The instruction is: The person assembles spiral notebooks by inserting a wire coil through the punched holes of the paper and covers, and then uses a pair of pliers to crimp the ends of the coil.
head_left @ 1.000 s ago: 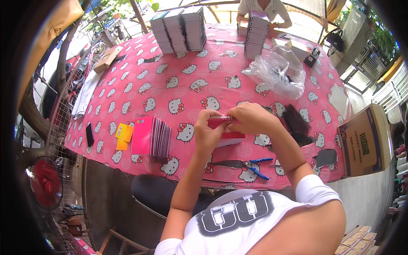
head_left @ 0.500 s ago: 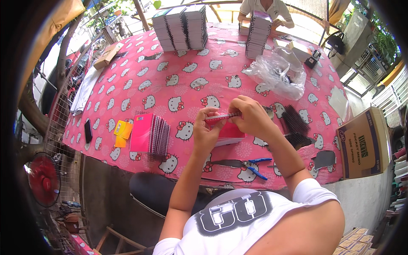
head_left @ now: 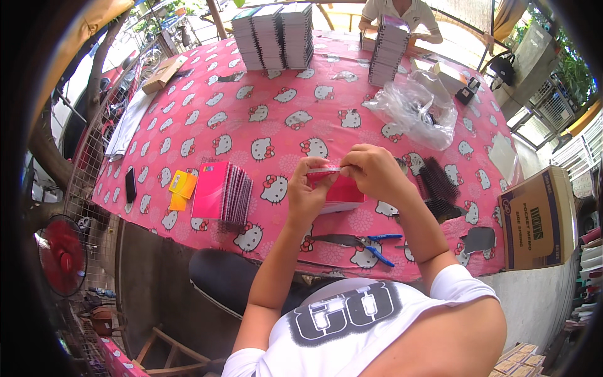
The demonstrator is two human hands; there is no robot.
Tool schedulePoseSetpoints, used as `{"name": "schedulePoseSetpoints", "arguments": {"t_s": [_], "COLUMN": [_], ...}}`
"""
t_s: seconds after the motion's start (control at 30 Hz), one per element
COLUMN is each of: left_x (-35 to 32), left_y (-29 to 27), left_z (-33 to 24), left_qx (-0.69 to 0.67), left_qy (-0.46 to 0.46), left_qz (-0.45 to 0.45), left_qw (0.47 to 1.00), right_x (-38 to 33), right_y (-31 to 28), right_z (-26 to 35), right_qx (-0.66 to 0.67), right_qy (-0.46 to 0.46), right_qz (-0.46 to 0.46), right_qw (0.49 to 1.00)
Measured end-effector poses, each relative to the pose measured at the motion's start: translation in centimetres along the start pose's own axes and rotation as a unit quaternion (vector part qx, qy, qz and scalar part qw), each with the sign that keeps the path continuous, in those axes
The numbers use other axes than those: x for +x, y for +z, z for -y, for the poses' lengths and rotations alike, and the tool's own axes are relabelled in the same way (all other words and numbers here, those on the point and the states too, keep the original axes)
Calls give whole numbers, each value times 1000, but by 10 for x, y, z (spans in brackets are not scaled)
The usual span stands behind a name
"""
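A red fan (head_left: 61, 254) stands on the ground at far left, below the table's edge; on the pink cartoon-cat tablecloth (head_left: 251, 119) a black phone (head_left: 130, 185) lies near the left rim, with yellow cards (head_left: 181, 188) just beside it and a stack of pink spiral notebooks (head_left: 221, 193) next along, fanned on its right side. At centre, a seated person works with both hands raised over the cloth: the left hand (head_left: 308, 195) is curled shut, thumb and fingers pinching the near-left edge of a pink notebook (head_left: 342, 188); the right hand (head_left: 375, 173) is closed over the notebook's top edge from the other side, fingertips meeting the left hand's (whether a wire binding sits between them cannot be made out). The notebook is held just above the table, directly before the person's chest. Below the hands lie blue-handled pliers (head_left: 364, 242) near the front edge; right of the forearm sits a heap of black spiral coils (head_left: 436, 188); behind it a crumpled clear plastic bag (head_left: 418, 110). Tall stacks of notebooks (head_left: 273, 38) line the far side, where another person (head_left: 402, 12) sits; a cardboard box (head_left: 534, 217) stands at far right.
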State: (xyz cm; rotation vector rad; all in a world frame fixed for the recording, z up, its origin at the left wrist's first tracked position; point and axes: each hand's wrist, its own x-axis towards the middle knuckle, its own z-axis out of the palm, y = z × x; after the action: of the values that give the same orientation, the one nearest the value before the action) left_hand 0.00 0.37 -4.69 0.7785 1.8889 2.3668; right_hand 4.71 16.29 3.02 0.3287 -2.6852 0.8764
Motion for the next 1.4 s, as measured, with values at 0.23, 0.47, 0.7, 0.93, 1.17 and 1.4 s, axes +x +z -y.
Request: {"name": "schedulePoseSetpoints", "arguments": {"t_s": [0.23, 0.47, 0.7, 0.93, 1.17, 1.4], "left_x": [0, -1, 0, 3, 1, 2], "left_y": [-1, -5, -3, -8, -13, -7], "left_z": [1, 3, 6, 2, 11, 4], "left_qx": [27, 52, 20, 10, -4, -16], "left_qy": [33, 4, 1, -16, -1, -30], "left_qz": [11, 20, 23, 52, 23, 23], "left_qw": [999, 998, 1000, 998, 1000, 999], "right_x": [-4, -2, -4, 0, 23, 17], "right_y": [0, 13, 9, -48, -32, -14], "right_z": [-2, -1, -8, 11, 13, 7], "right_qx": [23, 38, -12, -80, -60, -34], "right_qy": [17, 16, -47, 18, -4, 4], "right_qz": [-10, -58, -39, 97, 232, 85], "right_qw": [1000, 997, 998, 992, 971, 996]}}
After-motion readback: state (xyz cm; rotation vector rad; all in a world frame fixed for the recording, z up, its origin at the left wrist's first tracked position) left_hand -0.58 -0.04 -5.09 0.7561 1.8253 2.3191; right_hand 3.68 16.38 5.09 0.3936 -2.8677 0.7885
